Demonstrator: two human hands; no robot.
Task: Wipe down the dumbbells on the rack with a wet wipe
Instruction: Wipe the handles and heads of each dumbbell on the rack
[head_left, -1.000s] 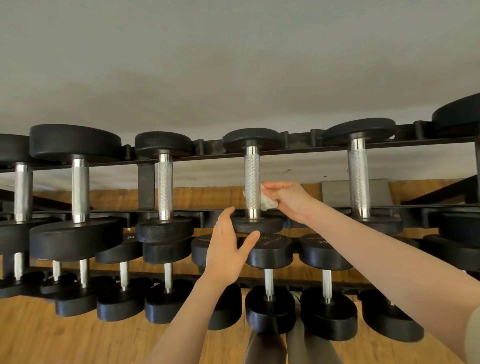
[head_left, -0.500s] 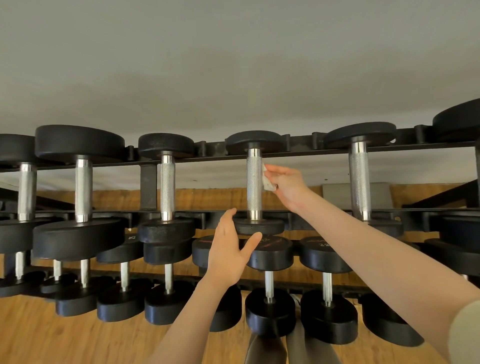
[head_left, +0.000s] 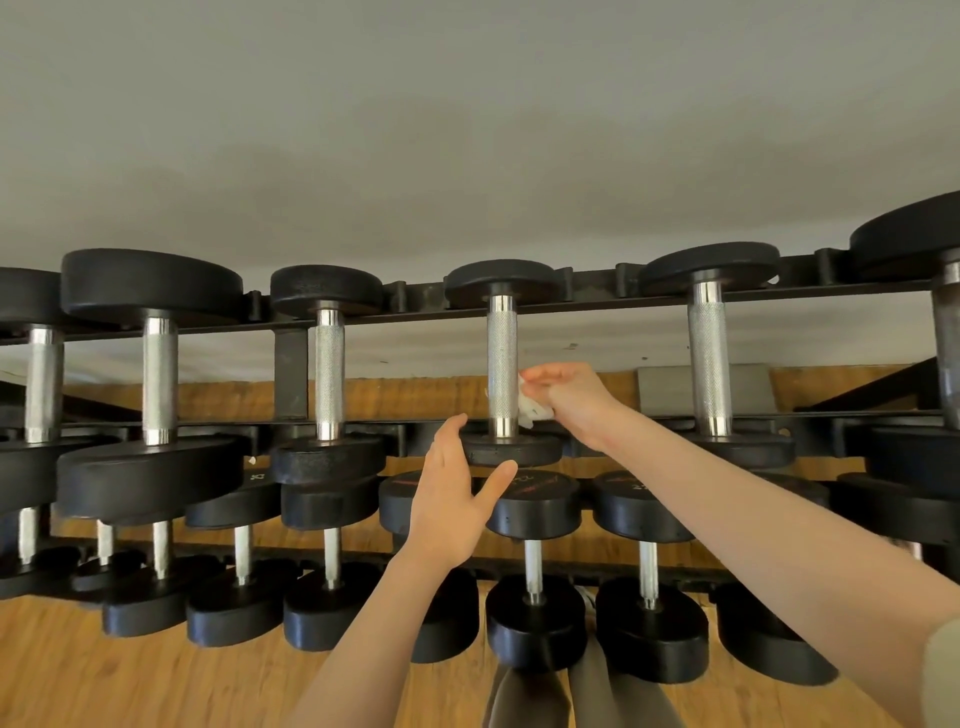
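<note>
Right hand is up at the top shelf, fingers curled around a crumpled white wipe and pressing it against the right side of a knurled steel handle. That handle belongs to the middle dumbbell on the black rack, standing between a neighbour on the left and another on the right. Left hand is spread, thumb out, fingers straight, cupping the near black end of the same dumbbell. More dumbbells sit on the lower shelf above the wooden floor.
</note>
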